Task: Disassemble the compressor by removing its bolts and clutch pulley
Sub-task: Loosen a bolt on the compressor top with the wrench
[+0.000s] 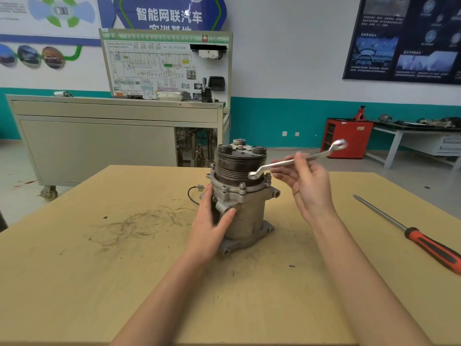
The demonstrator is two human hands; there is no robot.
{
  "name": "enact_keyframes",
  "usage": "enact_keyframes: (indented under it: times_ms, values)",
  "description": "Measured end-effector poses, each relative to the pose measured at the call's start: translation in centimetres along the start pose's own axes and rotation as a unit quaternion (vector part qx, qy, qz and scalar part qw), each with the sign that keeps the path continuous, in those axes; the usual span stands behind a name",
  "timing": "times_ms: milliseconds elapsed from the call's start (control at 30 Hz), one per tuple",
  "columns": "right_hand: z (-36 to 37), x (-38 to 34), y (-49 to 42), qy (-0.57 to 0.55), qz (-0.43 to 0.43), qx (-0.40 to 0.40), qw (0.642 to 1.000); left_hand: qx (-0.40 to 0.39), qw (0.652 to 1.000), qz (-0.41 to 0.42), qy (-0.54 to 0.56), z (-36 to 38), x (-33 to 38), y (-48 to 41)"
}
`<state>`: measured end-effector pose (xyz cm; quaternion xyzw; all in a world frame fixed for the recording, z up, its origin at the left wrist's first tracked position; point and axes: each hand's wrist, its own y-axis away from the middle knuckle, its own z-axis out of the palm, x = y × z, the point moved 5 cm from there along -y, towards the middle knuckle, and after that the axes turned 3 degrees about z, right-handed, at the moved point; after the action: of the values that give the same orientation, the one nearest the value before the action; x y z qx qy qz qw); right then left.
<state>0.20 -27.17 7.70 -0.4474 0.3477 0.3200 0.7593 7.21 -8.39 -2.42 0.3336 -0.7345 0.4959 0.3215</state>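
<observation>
A grey metal compressor stands upright in the middle of the wooden table, its dark ribbed clutch pulley on top. Bolts stick up from the flange below the pulley. My left hand grips the compressor's left side, thumb across the front. My right hand pinches a silver ring spanner by its shaft. The spanner's lower ring hovers at the flange's right side, near a bolt; whether it sits on the bolt I cannot tell.
A long screwdriver with an orange and black handle lies on the table at the right. A black wire trails from the compressor's left. Behind the table stand a grey training bench, a red cabinet and a workbench.
</observation>
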Motion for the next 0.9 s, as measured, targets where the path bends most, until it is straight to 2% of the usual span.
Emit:
enact_keyframes:
  times_ms: [67,133,200,267,333,467,600,633,700,733,833,900]
  values:
    - [0.5,-2.2,0.7,0.109,-0.098,0.04,0.988,0.0,1.0,-0.003,-0.003,0.0,0.0,0.0]
    - [2.0,-3.9,1.6,0.214,-0.19,0.039,0.957,0.003,1.0,-0.004,-0.005,0.0,0.0,0.0]
    - [4.2,-5.2,2.8,0.337,-0.303,0.008,0.891,0.007,1.0,0.0,-0.005,0.0,0.0,0.0]
    - [6.8,-5.2,4.2,0.452,-0.404,-0.035,0.795,0.009,1.0,0.005,-0.005,0.0,0.0,-0.1]
    - [8.7,-4.5,5.1,0.511,-0.445,-0.072,0.732,0.009,1.0,0.006,-0.008,0.1,-0.2,-0.1]
    - [10.7,-2.8,6.8,0.579,-0.47,-0.089,0.66,0.006,1.0,0.023,-0.008,0.2,-0.1,-0.1]
    - [12.0,-0.6,8.3,0.646,-0.505,-0.096,0.564,0.01,1.0,0.027,-0.01,0.1,0.5,0.0]
    - [12.1,-0.2,8.4,0.651,-0.514,-0.09,0.551,0.009,0.999,0.037,-0.016,0.1,0.6,0.0]
    - [11.7,0.0,8.5,0.634,-0.532,-0.074,0.557,-0.006,0.999,0.046,-0.023,0.2,0.3,-0.2]
    - [11.1,-0.2,8.5,0.611,-0.538,-0.067,0.577,-0.012,0.999,0.032,-0.02,0.3,0.0,-0.3]
    - [8.4,-0.6,8.2,0.522,-0.517,-0.064,0.675,-0.013,1.0,-0.006,0.019,0.1,-0.3,0.0]
    - [6.2,-0.8,7.6,0.446,-0.455,-0.066,0.768,-0.003,1.0,0.001,0.018,0.0,-0.1,0.0]
